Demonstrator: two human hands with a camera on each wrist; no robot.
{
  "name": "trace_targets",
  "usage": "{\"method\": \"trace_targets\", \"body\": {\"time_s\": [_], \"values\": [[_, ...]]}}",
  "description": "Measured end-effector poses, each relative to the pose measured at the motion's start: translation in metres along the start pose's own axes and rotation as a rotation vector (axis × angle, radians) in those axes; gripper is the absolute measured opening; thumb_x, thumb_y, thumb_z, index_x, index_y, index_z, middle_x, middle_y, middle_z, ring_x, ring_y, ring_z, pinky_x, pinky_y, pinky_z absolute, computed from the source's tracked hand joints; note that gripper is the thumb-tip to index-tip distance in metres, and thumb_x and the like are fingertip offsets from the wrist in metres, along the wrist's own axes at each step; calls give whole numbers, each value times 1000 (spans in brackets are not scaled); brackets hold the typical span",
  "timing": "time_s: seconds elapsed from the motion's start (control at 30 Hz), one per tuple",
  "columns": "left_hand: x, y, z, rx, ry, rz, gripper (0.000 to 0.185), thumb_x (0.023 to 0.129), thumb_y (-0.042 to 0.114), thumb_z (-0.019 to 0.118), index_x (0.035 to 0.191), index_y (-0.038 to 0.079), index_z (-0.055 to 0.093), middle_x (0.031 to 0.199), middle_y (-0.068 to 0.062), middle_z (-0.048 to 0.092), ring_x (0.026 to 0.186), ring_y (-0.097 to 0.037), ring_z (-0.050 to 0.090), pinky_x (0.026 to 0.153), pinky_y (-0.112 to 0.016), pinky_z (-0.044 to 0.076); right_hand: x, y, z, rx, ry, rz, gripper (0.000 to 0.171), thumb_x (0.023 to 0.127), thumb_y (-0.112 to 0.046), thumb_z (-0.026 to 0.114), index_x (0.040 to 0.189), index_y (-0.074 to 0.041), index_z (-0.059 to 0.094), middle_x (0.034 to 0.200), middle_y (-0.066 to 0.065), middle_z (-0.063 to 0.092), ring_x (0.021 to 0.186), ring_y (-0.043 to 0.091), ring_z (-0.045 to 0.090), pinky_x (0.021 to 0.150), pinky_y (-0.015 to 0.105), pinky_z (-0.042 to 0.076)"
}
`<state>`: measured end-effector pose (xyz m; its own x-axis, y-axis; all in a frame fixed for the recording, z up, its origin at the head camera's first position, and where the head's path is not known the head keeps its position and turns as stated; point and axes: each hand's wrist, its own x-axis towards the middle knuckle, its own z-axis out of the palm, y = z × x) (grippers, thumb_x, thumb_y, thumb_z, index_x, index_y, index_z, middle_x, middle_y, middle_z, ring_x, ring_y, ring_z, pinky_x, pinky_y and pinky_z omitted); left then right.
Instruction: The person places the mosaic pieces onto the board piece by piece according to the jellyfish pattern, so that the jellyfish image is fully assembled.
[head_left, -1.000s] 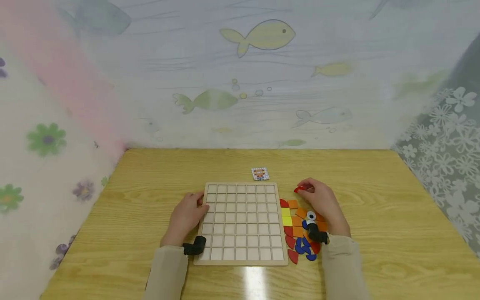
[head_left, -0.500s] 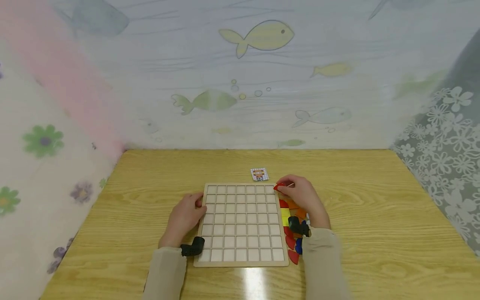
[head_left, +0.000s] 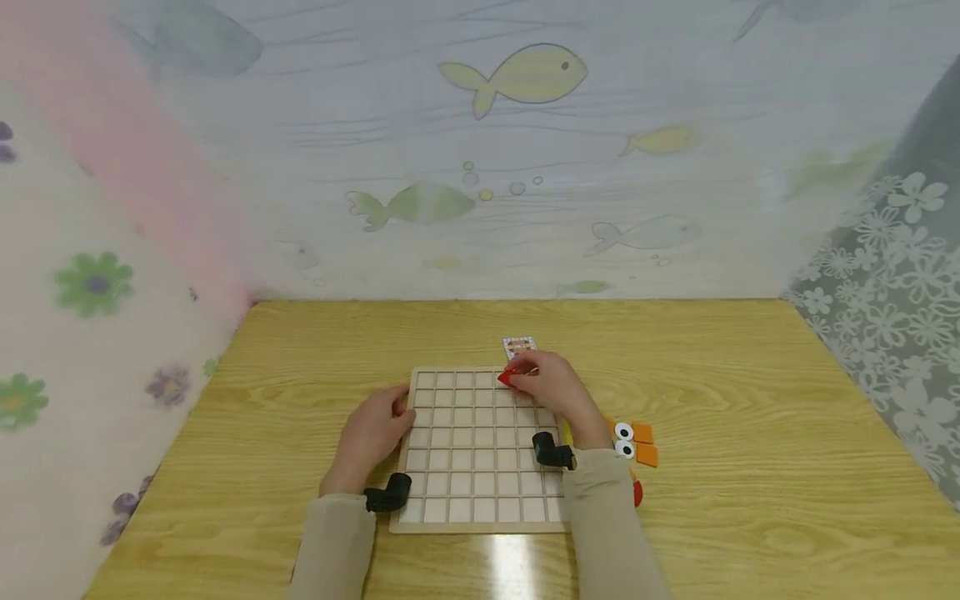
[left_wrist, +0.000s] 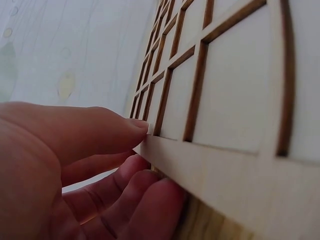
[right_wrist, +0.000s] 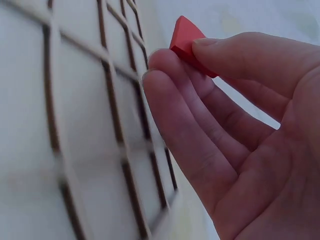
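Observation:
A pale wooden grid board (head_left: 462, 458) with square recesses lies flat on the table. My left hand (head_left: 372, 433) grips its left edge. In the left wrist view the thumb (left_wrist: 132, 126) lies on the rim and the other fingers curl against the side below. Over the board's top row, right of its middle, my right hand (head_left: 555, 387) pinches a small red tile (head_left: 506, 378). The right wrist view shows that red tile (right_wrist: 186, 40) between thumb and fingertips, tilted, with a curved edge. It looks raised off the board.
A small pattern card (head_left: 519, 342) lies behind the board, partly covered by my right hand. Right of the board are orange tiles (head_left: 647, 455), round eye tiles (head_left: 624, 432) and a red tile (head_left: 637, 493); my right arm hides others. A painted wall (head_left: 517, 242) stands behind the table.
My right hand has carried the red tile leftward from beside the board to over its top row, now covering part of the card. The left hand stays at the board's left edge.

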<state>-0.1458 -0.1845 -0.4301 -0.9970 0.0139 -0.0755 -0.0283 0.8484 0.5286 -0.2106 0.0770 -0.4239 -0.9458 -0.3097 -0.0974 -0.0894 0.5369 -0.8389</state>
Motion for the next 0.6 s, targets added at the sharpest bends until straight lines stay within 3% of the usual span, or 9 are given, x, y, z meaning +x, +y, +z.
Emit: {"method": "trace_targets", "body": {"time_s": [0.37, 0.6], "values": [[3, 2, 6, 18, -1, -2, 37, 84, 19, 58, 118, 7, 55, 76, 1, 46, 66, -15, 42, 58, -29, 31, 16, -17, 32, -153, -65, -106, 17, 85, -14, 59, 100, -17, 66, 91, -4, 60, 80, 13, 53, 75, 31, 42], [1, -1, 3, 17, 14, -23, 40, 82, 18, 59, 121, 6, 55, 75, 0, 46, 65, -16, 42, 57, -29, 31, 22, -24, 52, -163, -62, -110, 14, 83, -16, 62, 97, -17, 65, 88, -6, 59, 78, 12, 53, 72, 30, 42]]}}
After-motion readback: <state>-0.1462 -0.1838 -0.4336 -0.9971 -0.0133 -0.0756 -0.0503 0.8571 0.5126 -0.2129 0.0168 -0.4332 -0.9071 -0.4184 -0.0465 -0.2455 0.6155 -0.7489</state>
